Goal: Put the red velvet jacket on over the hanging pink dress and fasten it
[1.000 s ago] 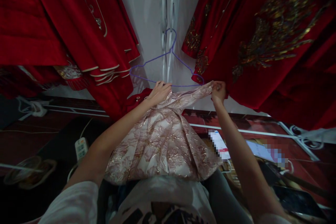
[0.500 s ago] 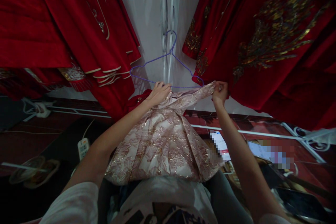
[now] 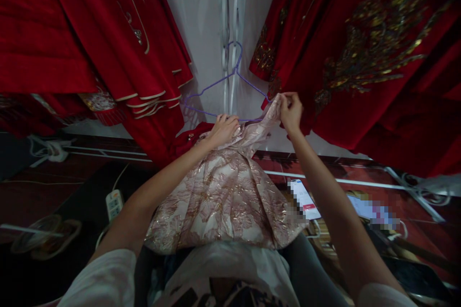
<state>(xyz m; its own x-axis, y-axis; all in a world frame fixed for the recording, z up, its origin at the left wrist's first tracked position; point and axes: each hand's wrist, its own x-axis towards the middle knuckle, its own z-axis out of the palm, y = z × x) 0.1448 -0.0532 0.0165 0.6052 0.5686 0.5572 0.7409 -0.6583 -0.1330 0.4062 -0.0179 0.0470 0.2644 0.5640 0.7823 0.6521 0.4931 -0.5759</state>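
Observation:
A pink and gold brocade dress (image 3: 223, 196) with a pleated skirt is spread toward me over my lap. My right hand (image 3: 292, 111) pinches the top edge of its right side, holding it up beside the right end of a purple wire hanger (image 3: 212, 87). That hanger hangs by its hook from a white metal rack. My left hand (image 3: 225, 130) is closed over the dress's upper edge near the middle of the hanger's bottom bar; whether it also grips the bar I cannot tell.
Red embroidered garments (image 3: 144, 57) hang at left, and more with gold sequins (image 3: 374, 57) at right. White rack poles (image 3: 334, 181) run near the floor. A power strip (image 3: 114, 205) lies left, by plastic food containers (image 3: 46, 235). Phones (image 3: 304, 200) lie at right.
My right hand has moved left and up, bringing the dress's edge up to the hanger's right end. My left hand has shifted slightly right. The hanger has turned a little.

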